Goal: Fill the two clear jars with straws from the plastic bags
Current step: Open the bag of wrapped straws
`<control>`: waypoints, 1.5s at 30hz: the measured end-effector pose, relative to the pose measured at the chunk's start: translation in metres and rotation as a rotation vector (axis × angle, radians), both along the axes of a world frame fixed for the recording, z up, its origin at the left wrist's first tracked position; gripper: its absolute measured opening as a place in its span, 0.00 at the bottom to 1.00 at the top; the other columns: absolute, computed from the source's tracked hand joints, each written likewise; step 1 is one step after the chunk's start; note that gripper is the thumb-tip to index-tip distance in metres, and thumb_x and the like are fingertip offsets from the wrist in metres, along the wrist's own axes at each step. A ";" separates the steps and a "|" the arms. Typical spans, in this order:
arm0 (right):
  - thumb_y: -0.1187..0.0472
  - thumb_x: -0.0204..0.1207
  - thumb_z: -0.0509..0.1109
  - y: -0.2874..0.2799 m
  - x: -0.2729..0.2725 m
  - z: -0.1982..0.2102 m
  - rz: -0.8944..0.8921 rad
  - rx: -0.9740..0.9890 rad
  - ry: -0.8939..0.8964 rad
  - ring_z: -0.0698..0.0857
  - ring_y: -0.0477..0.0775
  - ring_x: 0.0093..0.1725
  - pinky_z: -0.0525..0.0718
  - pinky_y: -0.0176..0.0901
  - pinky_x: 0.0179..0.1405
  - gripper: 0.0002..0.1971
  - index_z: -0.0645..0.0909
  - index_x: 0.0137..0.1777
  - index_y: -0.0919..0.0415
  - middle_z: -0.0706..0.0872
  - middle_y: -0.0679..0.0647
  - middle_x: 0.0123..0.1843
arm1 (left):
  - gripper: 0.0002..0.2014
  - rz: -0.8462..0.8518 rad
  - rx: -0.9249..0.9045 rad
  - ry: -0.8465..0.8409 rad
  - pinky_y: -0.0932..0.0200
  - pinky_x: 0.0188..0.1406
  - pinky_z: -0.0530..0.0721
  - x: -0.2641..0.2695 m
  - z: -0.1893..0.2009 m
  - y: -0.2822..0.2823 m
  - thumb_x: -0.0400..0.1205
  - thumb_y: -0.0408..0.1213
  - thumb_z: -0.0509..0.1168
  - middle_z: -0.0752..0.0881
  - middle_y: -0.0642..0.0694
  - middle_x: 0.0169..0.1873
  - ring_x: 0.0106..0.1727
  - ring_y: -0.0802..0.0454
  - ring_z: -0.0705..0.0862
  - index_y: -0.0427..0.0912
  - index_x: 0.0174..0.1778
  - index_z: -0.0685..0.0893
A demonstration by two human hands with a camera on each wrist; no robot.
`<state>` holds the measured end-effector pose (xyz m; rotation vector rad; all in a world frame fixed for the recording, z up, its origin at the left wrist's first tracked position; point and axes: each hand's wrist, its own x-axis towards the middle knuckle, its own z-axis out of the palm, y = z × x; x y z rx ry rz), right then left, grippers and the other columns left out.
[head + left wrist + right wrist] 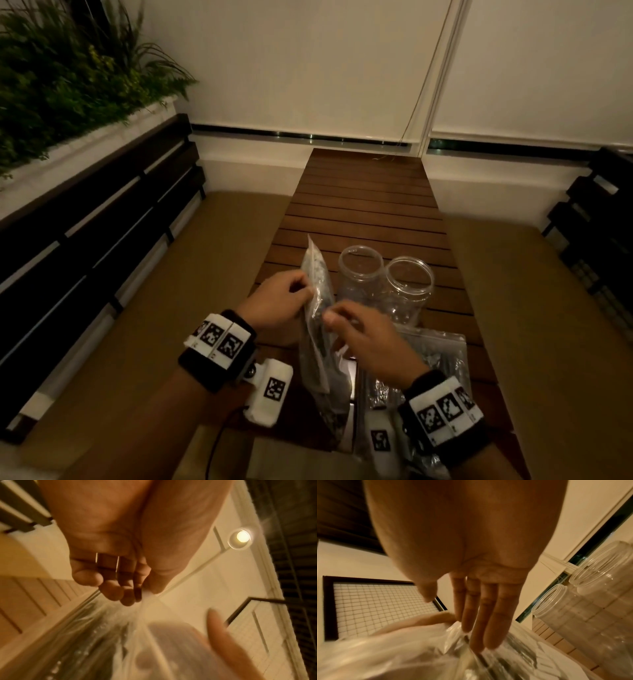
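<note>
Two clear jars (359, 270) (409, 284) stand open and side by side on the slatted wooden table (366, 192); the right wrist view shows both jars (573, 622) (604, 574) with nothing in them. A plastic bag of straws (317, 308) is held upright just left of the jars. My left hand (284, 301) pinches its left edge, with the curled fingers (120, 588) meeting the film (85, 635). My right hand (356, 332) is at the bag's right side, its fingers (479, 622) straight with the tips on the plastic (453, 655) and the thumb apart.
A second plastic bag (435, 363) lies flat on the table under my right wrist. Tan cushions (205, 274) flank the table, with dark slatted rails (102, 219) beyond. A planter with greenery (68, 85) sits at the far left.
</note>
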<state>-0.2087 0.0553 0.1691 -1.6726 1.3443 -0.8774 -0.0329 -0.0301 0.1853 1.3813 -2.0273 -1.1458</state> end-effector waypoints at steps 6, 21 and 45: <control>0.51 0.83 0.69 -0.021 -0.005 0.007 -0.092 0.002 -0.011 0.86 0.37 0.34 0.80 0.30 0.34 0.07 0.85 0.51 0.53 0.88 0.47 0.37 | 0.08 -0.100 0.206 0.263 0.67 0.28 0.75 -0.008 -0.004 0.013 0.83 0.40 0.67 0.80 0.47 0.33 0.30 0.59 0.77 0.42 0.40 0.79; 0.65 0.80 0.73 -0.021 -0.011 0.013 -0.112 0.143 -0.181 0.89 0.51 0.37 0.87 0.36 0.35 0.03 0.87 0.47 0.65 0.89 0.57 0.39 | 0.12 -0.026 0.244 0.480 0.59 0.39 0.82 -0.014 -0.016 0.025 0.84 0.39 0.64 0.79 0.48 0.31 0.33 0.55 0.79 0.44 0.34 0.78; 0.63 0.87 0.59 -0.017 -0.054 -0.011 -0.488 0.112 -0.284 0.86 0.63 0.52 0.88 0.60 0.60 0.09 0.76 0.45 0.59 0.85 0.66 0.53 | 0.11 0.197 0.095 0.534 0.48 0.72 0.75 0.019 -0.041 0.015 0.86 0.31 0.57 0.78 0.53 0.71 0.72 0.53 0.75 0.38 0.37 0.77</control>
